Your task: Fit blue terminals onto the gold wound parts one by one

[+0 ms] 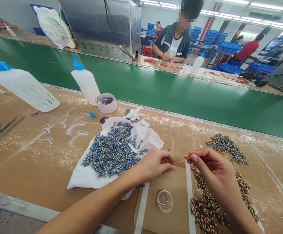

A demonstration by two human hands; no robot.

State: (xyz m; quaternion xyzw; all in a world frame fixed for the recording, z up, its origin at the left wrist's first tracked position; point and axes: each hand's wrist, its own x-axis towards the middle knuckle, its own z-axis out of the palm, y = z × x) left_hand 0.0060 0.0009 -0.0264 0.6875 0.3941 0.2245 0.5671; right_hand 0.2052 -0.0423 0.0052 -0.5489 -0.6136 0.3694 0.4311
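My left hand is closed in a pinch, with a tiny blue piece just showing at the fingertips. Between the thumb and fingers of my right hand is a thin yellowish stick, its tip pointing toward the left fingertips. A heap of small blue pieces with yellow ends lies on a white plastic bag beside my left wrist. Below the hands, a small clear cup rests on a taped cardboard sheet. Dark, curved little pieces spread under and around my right forearm.
Another pile of blue pieces is farther right. Two white squeeze bottles, one leaning and one behind, stand left near a tape roll. Across the green belt, a co-worker handles small red parts.
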